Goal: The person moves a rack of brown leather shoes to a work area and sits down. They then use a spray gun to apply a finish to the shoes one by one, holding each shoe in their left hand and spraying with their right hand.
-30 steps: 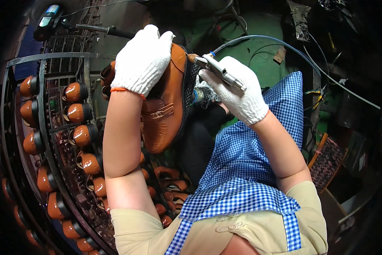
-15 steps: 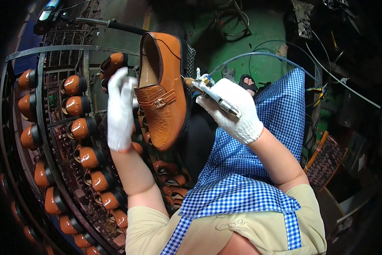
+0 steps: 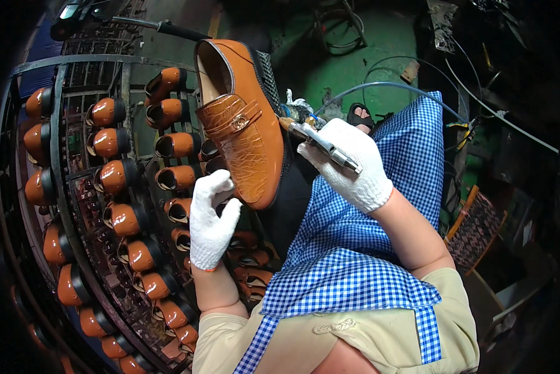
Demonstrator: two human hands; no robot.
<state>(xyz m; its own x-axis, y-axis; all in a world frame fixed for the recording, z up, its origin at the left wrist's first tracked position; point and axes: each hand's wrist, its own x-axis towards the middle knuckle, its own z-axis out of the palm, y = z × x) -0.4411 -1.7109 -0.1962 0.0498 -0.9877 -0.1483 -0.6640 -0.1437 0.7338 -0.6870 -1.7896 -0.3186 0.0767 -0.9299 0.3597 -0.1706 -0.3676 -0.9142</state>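
Note:
A tan-brown leather loafer [image 3: 245, 137] with a crackled vamp, a strap and a small metal ornament stands toe toward me; what bears it is hidden. My left hand [image 3: 214, 215], in a white knit glove, is just left of the toe. Its fingers are curved apart from the thumb and nothing shows between them. In a matching glove, my right hand [image 3: 347, 163] grips a small metal spray gun [image 3: 325, 146]. The gun's brassy nozzle points at the loafer's right side, close to the sole edge. A blue air hose [image 3: 379, 83] arcs away from the gun.
A metal rack [image 3: 58, 124] on the left carries many glossy brown shoes [image 3: 113, 176]. At upper left, a jointed arm [image 3: 161, 27] reaches toward the loafer. A blue-checked apron [image 3: 379, 187] covers my lap. A woven chair [image 3: 479, 218] stands at right on the green floor [image 3: 386, 53].
My left hand has come down and right from beside the loafer's opening to its toe. The loafer has turned and shifted slightly upward. My right hand has moved slightly right and down with the spray gun.

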